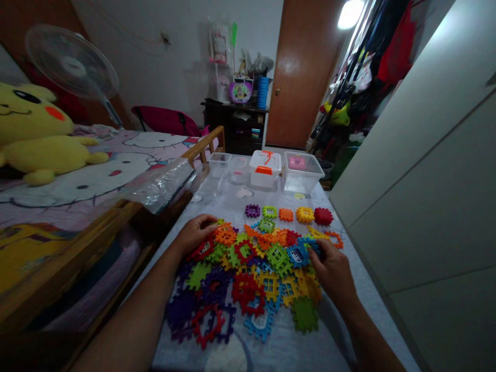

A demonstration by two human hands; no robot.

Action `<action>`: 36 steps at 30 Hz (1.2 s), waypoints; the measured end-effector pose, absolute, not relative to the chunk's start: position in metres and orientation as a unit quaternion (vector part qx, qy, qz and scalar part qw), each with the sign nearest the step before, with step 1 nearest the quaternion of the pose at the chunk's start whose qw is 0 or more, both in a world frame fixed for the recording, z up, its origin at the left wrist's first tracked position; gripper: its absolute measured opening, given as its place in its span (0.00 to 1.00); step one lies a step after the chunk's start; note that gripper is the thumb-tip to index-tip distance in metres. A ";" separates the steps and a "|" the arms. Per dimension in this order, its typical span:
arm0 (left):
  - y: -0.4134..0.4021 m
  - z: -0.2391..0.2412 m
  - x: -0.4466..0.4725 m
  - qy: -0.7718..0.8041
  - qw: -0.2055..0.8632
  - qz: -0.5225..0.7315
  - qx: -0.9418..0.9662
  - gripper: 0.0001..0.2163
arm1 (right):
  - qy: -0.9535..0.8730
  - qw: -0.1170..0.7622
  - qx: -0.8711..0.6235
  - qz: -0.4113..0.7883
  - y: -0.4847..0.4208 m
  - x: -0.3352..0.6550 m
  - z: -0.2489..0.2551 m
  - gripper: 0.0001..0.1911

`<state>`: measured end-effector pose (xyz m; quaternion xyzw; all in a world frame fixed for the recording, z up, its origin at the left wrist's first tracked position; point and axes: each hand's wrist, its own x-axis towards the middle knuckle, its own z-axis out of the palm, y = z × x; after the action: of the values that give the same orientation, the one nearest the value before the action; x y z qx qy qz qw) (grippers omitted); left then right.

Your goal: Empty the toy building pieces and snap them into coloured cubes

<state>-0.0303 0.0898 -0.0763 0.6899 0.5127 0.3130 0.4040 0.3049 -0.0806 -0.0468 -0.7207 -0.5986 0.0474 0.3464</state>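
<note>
The plastic pieces [248, 271] lay in a loose, overlapping heap on the cloth-covered worktop [228, 206], between the two hands. They were flat, mostly squarish and toothed along their edges, in red, orange, yellow, green, blue and purple. Some were solid plates, such as the green plate [305, 314] at the near right of the heap; others were open frames or had window-like bars, like the green window piece [279, 259] near its middle. Purple gathered mostly at the near left, with a red frame [208, 323] lying partly over it. Just beyond the heap stood a row of five groups: purple [252, 210], green [269, 212], orange [285, 214], yellow [305, 215] and red [323, 216].

Both forearms reached forward from the near edge, one along each side of the heap. The left hand [197, 233] was palm down at the far left of the heap; the right hand [333, 266] was turned inward at its right side.

The left fingers were bent, their tips against the pieces beside an orange piece [225, 234]; whether they gripped anything could not be told. The right thumb and fingers stood slightly apart at the edge of a blue piece [297, 255], and whether they pinched it was unclear.
</note>
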 end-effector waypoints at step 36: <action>0.087 -0.071 -0.029 0.520 0.389 0.297 0.700 0.21 | -0.720 0.286 -0.632 0.022 -0.092 0.300 -0.064 0.16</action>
<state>-0.0293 0.0871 -0.0709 0.6996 0.5204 0.2970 0.3894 0.2996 -0.0922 -0.0644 -0.6316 -0.7205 0.0220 0.2856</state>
